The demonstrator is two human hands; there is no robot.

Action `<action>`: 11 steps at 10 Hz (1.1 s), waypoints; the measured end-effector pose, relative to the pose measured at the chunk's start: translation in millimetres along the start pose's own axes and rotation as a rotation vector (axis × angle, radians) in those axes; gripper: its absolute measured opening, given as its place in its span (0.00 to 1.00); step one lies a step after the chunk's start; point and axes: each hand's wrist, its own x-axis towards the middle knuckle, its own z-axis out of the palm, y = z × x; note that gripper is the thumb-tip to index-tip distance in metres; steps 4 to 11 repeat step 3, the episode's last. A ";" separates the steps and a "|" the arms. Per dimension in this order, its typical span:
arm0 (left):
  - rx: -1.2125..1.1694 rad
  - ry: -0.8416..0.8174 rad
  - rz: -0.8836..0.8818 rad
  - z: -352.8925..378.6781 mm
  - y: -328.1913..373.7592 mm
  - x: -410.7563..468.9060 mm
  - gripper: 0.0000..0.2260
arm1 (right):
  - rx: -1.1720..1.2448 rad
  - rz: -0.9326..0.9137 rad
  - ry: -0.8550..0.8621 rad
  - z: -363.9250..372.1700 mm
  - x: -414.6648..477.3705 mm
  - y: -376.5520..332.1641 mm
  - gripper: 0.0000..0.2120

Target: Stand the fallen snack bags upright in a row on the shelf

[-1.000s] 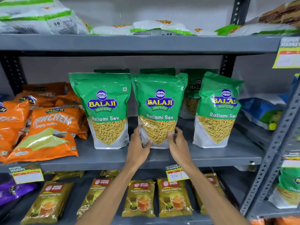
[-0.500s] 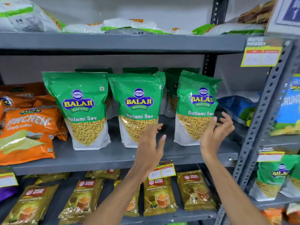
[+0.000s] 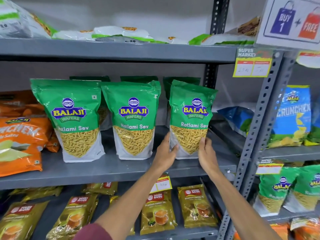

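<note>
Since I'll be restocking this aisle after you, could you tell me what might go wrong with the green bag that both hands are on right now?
1. The rightmost Ratlami Sev bag leans a little; both hands hold only its lower corners, so it may tip once let go.
2. It stands close to the middle bag, so a nudge could knock that over.

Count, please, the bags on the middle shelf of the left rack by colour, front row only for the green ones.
Green Balaji Ratlami Sev bags, standing in front: 3
Orange snack bags, overlapping at the left: at least 3, exact number unclear
Total: at least 6
</note>
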 end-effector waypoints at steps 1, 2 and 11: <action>0.035 -0.016 -0.004 -6.2 4.8 -5.7 0.32 | -0.017 -0.028 -0.004 -2.0 -2.8 -1.6 0.28; 0.123 -0.117 -0.016 -19.2 12.0 -25.8 0.31 | -0.060 -0.169 0.155 -1.3 -19.2 -10.3 0.26; 0.196 -0.096 0.064 -32.8 14.0 -36.9 0.29 | -0.078 -0.404 0.336 1.0 -31.2 -23.1 0.26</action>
